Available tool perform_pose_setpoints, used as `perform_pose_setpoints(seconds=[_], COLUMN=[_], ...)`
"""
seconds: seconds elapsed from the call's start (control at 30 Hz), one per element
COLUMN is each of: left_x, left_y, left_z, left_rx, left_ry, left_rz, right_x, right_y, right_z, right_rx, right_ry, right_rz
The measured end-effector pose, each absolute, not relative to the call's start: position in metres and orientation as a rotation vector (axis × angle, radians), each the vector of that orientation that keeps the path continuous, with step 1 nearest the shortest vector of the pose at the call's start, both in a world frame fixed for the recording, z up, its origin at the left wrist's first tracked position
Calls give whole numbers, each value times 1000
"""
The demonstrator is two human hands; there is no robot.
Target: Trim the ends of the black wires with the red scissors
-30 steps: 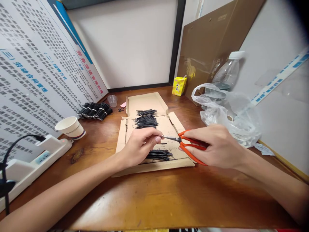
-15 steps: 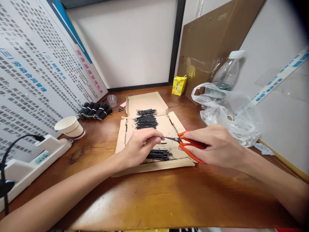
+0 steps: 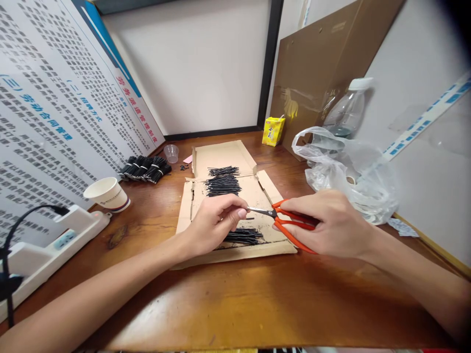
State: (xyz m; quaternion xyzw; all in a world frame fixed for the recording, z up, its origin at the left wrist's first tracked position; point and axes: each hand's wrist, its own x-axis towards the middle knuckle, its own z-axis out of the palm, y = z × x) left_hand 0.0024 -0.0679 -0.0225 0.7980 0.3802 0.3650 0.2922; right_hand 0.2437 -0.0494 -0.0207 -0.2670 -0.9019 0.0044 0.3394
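Note:
My right hand (image 3: 327,223) is closed around the orange handles of a pair of scissors (image 3: 272,213), whose blades point left. The tips reach the fingertips of my left hand (image 3: 219,220), which is pinched; whatever sits between its thumb and finger is too small and hidden to name. Beneath my hands lies an opened-out cardboard box (image 3: 228,153). On it rest a far pile of thin black sticks or tubes (image 3: 222,185) and a nearer pile of black tubes (image 3: 246,236), partly covered by my left hand. Dark crumbs are scattered around the nearer pile.
Banded black bundles (image 3: 145,168), a paper cup (image 3: 107,194), a small clear cup (image 3: 171,153) and a power strip (image 3: 79,230) are on the left. A yellow carton (image 3: 273,131) stands behind; a plastic bag (image 3: 368,181) and clear bottle (image 3: 348,110) are on the right.
The scissors have turned slightly, with the lower handle a little lower. Both hands stay in nearly the same place.

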Motion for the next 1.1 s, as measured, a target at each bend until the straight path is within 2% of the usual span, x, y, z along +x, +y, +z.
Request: perform_pose_setpoints(seconds=[1.1], left_x=[5], left_y=[-71], left_z=[-24], left_rx=[1933], left_ry=[935], left_rz=[985], right_x=[242], right_y=[-51], right_z=[-20], right_rx=[-713], right_ry=[-2349], right_rz=[21])
